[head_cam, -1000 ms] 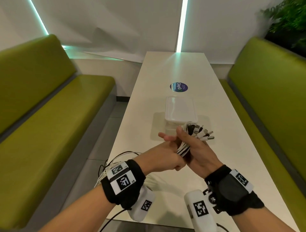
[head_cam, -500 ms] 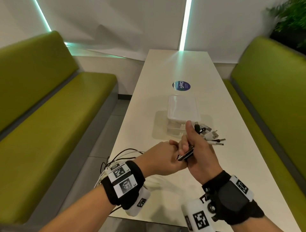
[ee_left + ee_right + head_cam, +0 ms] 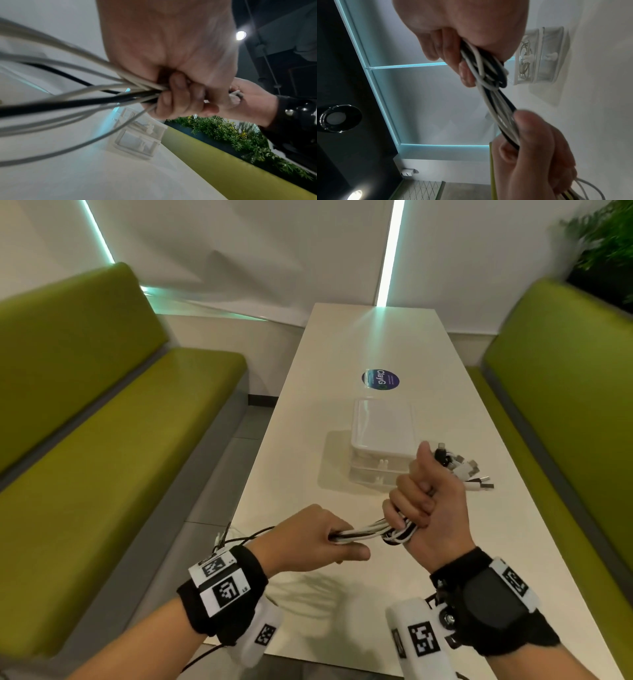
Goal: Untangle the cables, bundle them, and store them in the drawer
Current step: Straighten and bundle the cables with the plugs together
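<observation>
Both the left hand (image 3: 322, 537) and the right hand (image 3: 430, 501) grip the cables (image 3: 371, 533) tightly above the table (image 3: 308, 419). Pulling unevenly could probably tighten the loops into a knot, or slip plugs (image 3: 469, 470) free.

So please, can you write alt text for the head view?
Two hands hold a bundle of white and black cables above a white table: left hand grips one end, right hand the other. A clear drawer box stands behind.

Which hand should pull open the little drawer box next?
Probably the right hand. It hangs just in front of the clear drawer box, though it grips the cables near their plugs. The left hand, holding the loose lengths, is farther back, so it would take the bundle first.
</observation>
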The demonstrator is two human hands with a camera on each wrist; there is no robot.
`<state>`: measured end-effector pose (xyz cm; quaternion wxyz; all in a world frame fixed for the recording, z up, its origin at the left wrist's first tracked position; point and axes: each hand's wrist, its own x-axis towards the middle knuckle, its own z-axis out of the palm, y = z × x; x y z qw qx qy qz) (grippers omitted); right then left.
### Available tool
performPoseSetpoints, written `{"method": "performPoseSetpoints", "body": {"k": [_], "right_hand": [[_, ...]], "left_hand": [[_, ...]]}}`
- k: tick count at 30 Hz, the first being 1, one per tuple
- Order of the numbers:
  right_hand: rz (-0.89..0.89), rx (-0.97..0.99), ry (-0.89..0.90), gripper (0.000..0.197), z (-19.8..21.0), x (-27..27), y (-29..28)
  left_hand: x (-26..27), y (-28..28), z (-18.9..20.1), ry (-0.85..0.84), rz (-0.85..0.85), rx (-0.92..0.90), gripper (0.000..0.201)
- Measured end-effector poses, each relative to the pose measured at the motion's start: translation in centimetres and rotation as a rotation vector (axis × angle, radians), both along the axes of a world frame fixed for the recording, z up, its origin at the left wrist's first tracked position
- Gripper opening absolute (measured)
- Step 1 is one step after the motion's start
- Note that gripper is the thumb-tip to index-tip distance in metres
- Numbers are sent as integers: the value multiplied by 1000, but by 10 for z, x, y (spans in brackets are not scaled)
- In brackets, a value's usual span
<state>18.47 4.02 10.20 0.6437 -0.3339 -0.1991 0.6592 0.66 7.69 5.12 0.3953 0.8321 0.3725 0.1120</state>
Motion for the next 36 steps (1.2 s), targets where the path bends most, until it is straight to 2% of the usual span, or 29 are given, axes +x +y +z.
{"method": "performPoseSetpoints", "body": {"k": [2,6,8,11,14,16,20,24,27,31,32,34,36], "right_hand": [[24,-11,-35,53,0,0,1],[121,-33,-149,52,1,11,2],[198,-55,-274,50,1,14,2],[306,-64,-582,52,3,10,1],[322,-73,-685,51,9,14,1],[311,-88,-768,50,11,17,0],[309,-75,-979,40,8,4,-1],[384,82,-1225,34,8,-9,-1],[429,205,-1224,38,5,-7,1],[560,162,-1071,53,-3,-2,-1],[571,152,-1033,48,-5,-2,-1],[578,144,-944,29,-8,-2,-3],[582,127,-886,24,-10,-3,-4]], "left_hand": [[-4,0,-1,-12,-6,-25,51],[-25,7,5,229,-24,-69,50],[-35,11,7,269,-15,-40,49],[-40,15,15,310,-25,-50,57],[-49,17,15,394,22,-162,63],[-52,13,12,373,27,-203,64],[-41,1,16,450,-41,57,68],[-28,3,30,448,-79,226,63],[-24,8,40,284,-32,231,61],[-21,13,47,174,9,257,51],[-19,13,48,179,0,274,45],[-14,13,49,226,-13,323,46],[-9,13,51,276,5,367,49]]}}
